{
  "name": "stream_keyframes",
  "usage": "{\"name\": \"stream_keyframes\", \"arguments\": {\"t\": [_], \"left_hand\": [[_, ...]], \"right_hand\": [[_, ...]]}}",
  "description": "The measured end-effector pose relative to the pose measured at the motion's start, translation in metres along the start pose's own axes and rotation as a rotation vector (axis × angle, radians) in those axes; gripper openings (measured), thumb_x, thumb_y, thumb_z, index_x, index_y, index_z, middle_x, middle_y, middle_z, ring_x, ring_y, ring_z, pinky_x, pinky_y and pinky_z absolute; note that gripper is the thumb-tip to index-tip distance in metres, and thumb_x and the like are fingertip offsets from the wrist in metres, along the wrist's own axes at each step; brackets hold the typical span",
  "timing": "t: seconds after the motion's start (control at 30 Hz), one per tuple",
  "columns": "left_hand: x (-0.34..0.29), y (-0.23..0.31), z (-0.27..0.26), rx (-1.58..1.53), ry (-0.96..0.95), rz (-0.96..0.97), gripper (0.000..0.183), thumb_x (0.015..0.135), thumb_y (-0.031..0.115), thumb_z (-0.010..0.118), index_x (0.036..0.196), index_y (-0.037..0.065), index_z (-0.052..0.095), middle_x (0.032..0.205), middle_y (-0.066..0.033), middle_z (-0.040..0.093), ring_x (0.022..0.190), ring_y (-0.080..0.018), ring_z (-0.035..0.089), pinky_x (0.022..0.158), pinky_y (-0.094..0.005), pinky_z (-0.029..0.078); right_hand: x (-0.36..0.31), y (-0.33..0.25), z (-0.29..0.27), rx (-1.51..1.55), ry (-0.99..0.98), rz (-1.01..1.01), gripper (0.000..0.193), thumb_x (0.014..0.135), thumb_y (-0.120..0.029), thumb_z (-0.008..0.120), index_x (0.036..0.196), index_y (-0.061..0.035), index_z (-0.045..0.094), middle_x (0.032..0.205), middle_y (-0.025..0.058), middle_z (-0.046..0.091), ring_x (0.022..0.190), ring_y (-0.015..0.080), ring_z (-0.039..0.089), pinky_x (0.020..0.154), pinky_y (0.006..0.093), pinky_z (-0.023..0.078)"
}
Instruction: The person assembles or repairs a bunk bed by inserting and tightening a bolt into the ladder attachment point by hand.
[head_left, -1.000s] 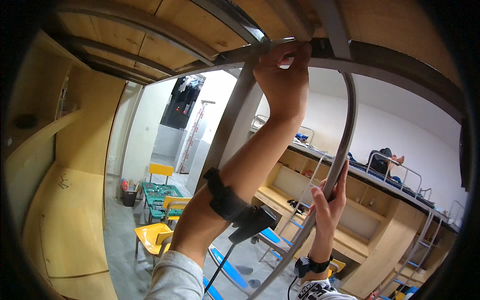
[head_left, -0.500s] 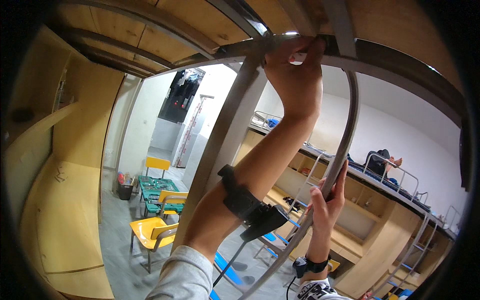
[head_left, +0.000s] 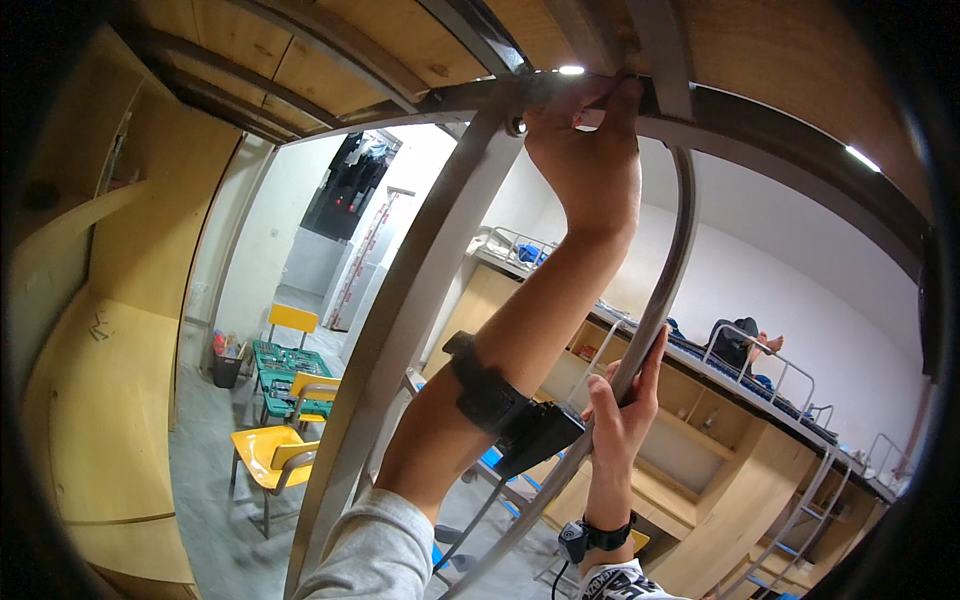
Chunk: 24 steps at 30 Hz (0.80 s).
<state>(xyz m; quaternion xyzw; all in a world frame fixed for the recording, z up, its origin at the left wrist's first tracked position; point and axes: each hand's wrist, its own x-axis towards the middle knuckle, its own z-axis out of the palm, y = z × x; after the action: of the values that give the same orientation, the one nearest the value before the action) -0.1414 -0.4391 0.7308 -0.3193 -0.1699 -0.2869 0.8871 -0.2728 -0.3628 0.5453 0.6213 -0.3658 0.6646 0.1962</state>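
My left hand [head_left: 588, 150] reaches up and grips the grey metal frame rail [head_left: 760, 115] under the wooden slats of a bunk bed, close to a joint with a bolt [head_left: 516, 125]. A black strap with a small device [head_left: 510, 415] sits on that forearm. My right hand [head_left: 622, 420] is lower, its fingers wrapped around a curved grey metal bar [head_left: 672, 270] that runs down from the rail. A thick slanted metal post [head_left: 400, 330] stands just left of my left arm.
Wooden slats [head_left: 300, 50] span overhead. A wooden wall and desk panels [head_left: 90, 380] lie to the left. Below are a yellow chair [head_left: 268, 452] and green crates [head_left: 285, 365] on the grey floor. Bunk beds with a ladder [head_left: 800, 530] line the right wall, where a person lies [head_left: 745, 345].
The view has tilted and drawn closer to the frame. My left hand has slid a little right along the rail. My right hand stays on the curved bar.
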Motion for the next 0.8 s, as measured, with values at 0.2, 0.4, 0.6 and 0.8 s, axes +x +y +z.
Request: {"name": "stream_keyframes", "arguments": {"t": [0.2, 0.4, 0.6, 0.8], "left_hand": [[0.0, -0.004, 0.002, 0.03, 0.008, 0.082, 0.011, 0.075, 0.002, 0.07, 0.086, 0.002, 0.072, 0.081, -0.0074, 0.071, 0.074, -0.012, 0.065, 0.072, -0.0254, 0.048], [0.004, -0.003, 0.004, 0.067, 0.013, 0.188, 0.01, 0.075, 0.003, 0.066, 0.082, 0.002, 0.073, 0.075, -0.0071, 0.071, 0.069, -0.0113, 0.066, 0.065, -0.0256, 0.047], [0.011, 0.001, 0.001, 0.185, -0.057, 0.414, 0.013, 0.074, 0.0, 0.06, 0.077, 0.002, 0.072, 0.067, -0.0098, 0.068, 0.058, -0.0111, 0.062, 0.061, -0.0243, 0.044], [0.017, 0.002, -0.001, 0.344, -0.025, 0.623, 0.014, 0.072, 0.0, 0.059, 0.076, 0.002, 0.072, 0.06, -0.01, 0.064, 0.051, -0.0152, 0.058, 0.057, -0.0256, 0.042]], "right_hand": [[0.002, 0.005, -0.003, -0.021, -0.014, -0.043, 0.088, 0.077, 0.006, 0.055, 0.151, -0.0155, 0.012, 0.075, 0.0002, 0.047, 0.05, 0.0047, 0.046, 0.041, 0.0199, 0.044], [0.001, 0.001, -0.001, -0.019, -0.007, -0.018, 0.088, 0.077, 0.006, 0.054, 0.151, -0.0161, 0.013, 0.077, 0.0009, 0.047, 0.049, 0.0049, 0.046, 0.04, 0.0198, 0.044], [0.001, 0.004, -0.001, -0.036, -0.004, -0.01, 0.088, 0.076, 0.006, 0.054, 0.151, -0.0167, 0.013, 0.078, 0.0014, 0.048, 0.05, 0.0057, 0.047, 0.04, 0.0206, 0.044], [0.001, 0.006, -0.002, -0.051, 0.006, -0.026, 0.088, 0.076, 0.006, 0.054, 0.151, -0.0169, 0.014, 0.08, 0.0018, 0.048, 0.052, 0.0064, 0.048, 0.04, 0.0208, 0.045]]}}
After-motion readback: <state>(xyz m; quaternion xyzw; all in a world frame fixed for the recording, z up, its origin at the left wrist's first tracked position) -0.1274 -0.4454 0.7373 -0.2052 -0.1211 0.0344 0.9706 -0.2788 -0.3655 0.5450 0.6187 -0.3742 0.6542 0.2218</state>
